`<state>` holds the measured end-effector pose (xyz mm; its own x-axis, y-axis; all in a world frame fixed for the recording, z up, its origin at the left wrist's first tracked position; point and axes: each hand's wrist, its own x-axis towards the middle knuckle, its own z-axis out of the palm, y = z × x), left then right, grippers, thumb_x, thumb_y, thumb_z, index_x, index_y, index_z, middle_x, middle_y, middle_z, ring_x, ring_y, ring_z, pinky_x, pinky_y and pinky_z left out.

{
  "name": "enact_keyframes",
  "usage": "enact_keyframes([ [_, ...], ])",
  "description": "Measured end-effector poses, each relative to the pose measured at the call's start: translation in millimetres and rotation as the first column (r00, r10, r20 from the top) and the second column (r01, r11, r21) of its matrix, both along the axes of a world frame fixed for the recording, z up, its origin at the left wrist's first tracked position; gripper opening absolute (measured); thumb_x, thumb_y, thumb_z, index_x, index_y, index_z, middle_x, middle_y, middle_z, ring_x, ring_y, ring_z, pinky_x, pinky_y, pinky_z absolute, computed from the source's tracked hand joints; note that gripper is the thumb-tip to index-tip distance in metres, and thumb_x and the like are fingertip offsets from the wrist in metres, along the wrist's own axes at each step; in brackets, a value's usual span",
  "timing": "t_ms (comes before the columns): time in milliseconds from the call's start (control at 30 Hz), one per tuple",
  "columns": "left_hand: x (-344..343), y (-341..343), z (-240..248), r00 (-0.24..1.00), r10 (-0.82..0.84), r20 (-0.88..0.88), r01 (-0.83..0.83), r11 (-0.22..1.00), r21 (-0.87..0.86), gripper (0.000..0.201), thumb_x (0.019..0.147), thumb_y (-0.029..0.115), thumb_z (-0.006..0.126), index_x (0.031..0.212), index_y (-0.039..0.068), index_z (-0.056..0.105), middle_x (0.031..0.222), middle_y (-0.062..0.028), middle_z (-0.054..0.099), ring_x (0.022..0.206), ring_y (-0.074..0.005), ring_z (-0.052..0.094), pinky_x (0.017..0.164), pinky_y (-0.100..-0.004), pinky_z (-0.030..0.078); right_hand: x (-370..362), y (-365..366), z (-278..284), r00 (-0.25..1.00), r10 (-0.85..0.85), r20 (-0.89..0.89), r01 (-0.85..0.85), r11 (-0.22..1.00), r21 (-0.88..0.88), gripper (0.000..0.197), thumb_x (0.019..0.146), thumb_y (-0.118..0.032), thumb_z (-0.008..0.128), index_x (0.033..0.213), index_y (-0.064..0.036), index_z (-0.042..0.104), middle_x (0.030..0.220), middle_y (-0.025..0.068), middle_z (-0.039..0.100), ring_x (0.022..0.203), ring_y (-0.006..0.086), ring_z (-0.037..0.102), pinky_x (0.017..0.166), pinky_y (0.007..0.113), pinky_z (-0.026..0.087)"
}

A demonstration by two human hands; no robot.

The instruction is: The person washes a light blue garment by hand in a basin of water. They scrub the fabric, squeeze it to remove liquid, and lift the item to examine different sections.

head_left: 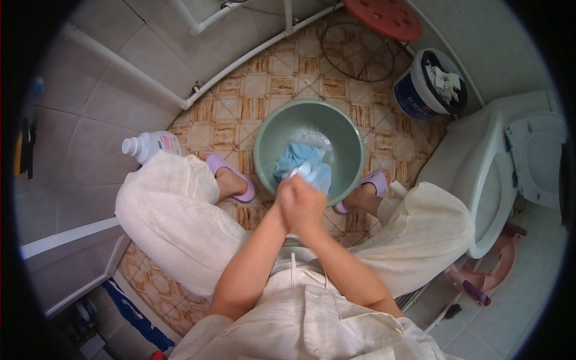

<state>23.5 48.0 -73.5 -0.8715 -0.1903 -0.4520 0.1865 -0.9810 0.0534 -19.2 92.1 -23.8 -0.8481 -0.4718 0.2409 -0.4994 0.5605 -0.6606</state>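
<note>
Both of my hands are closed and pressed together over the near rim of a green basin (264, 135). Between them they grip a light blue wet cloth (305, 161), part of it bunched at my fingers and the rest hanging or lying in the basin. My left hand (284, 201) is partly covered by my right hand (308, 207). A whitish patch, perhaps suds, shows on the cloth just beyond the fingers. Water or foam glistens on the basin's inner wall.
A white bottle (153, 146) stands at left by my knee. A red stool (384, 18) and a waste bucket (414, 93) are at the far right. The toilet (489, 192) is on the right, with a pink ring-shaped seat (489, 270) beside it. White pipes (240, 63) run along the wall.
</note>
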Motion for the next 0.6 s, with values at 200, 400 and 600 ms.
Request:
enact_keyframes([
  [200, -6, 0, 6, 0.977, -0.041, 0.208, 0.067, 0.991, -0.119, 0.031, 0.091, 0.023, 0.039, 0.115, 0.005, 0.047, 0.109, -0.0059, 0.055, 0.097, -0.0182, 0.055, 0.081, -0.0313, 0.046, -24, 1, -11, 0.989, -0.106, 0.105, 0.098, 0.992, 0.084, 0.013, 0.074, -0.018, 0.055, 0.067, -0.0074, 0.053, 0.061, 0.0191, 0.054, 0.058, 0.04, 0.054, 0.053, 0.045, 0.043],
  [400, 2, -2, 8, 0.997, -0.046, 0.06, 0.051, 0.996, -0.075, 0.035, 0.091, 0.03, 0.038, 0.113, 0.005, 0.048, 0.108, -0.0057, 0.056, 0.098, -0.0193, 0.055, 0.085, -0.0329, 0.044, 1, 3, -8, 0.984, 0.143, -0.104, -0.142, 0.99, 0.016, 0.007, 0.071, -0.014, 0.057, 0.067, -0.0103, 0.052, 0.055, 0.0158, 0.053, 0.057, 0.0368, 0.054, 0.061, 0.04, 0.045],
  [600, -10, -16, 42, 0.975, 0.067, 0.213, -0.038, 0.99, -0.134, 0.041, 0.09, 0.037, 0.043, 0.112, 0.003, 0.05, 0.113, -0.0088, 0.055, 0.103, -0.0235, 0.053, 0.091, -0.0386, 0.04, -62, 30, -45, 0.668, 0.017, 0.744, 0.271, 0.925, -0.265, 0.012, 0.081, -0.015, 0.053, 0.07, -0.0093, 0.05, 0.062, 0.0042, 0.056, 0.062, 0.0218, 0.056, 0.065, 0.033, 0.044],
])
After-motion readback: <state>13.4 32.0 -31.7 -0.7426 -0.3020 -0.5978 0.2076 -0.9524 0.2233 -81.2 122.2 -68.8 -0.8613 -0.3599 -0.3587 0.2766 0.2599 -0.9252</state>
